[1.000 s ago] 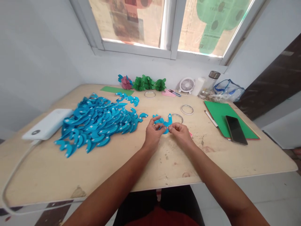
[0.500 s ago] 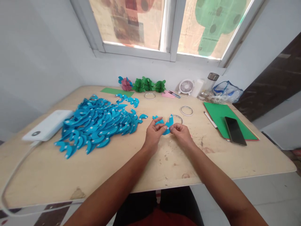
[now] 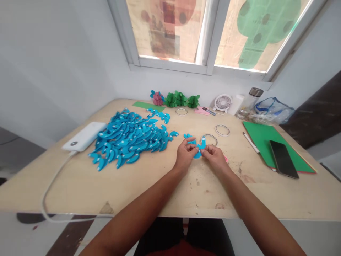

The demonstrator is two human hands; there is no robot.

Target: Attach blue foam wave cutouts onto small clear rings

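Observation:
A small curved blue paper piece [image 3: 198,154] with white patches is pinched between both hands above the table. My left hand [image 3: 185,153] grips its left side with thumb and finger; other blue pieces [image 3: 188,136] show just beyond those fingers, and whether they touch the hand I cannot tell. My right hand [image 3: 214,156] is closed on the piece's right side. Behind the right hand lies a roll of tape [image 3: 216,141], partly hidden. To the left spreads a large heap of similar blue paper pieces [image 3: 133,137], many with white patches.
A white power bank [image 3: 84,136] with a cable lies at left. Two more tape rolls [image 3: 222,130] [image 3: 181,112], folded green paper shapes [image 3: 180,99], scissors [image 3: 209,111] and a small fan [image 3: 223,103] stand or lie farther back. At right, a phone [image 3: 283,159] rests on green sheets [image 3: 262,137] beside a pen [image 3: 250,142].
The view has shifted, so the table's contents appear farther right. Both hands still hold the blue paper piece, which now shows a more open U shape.

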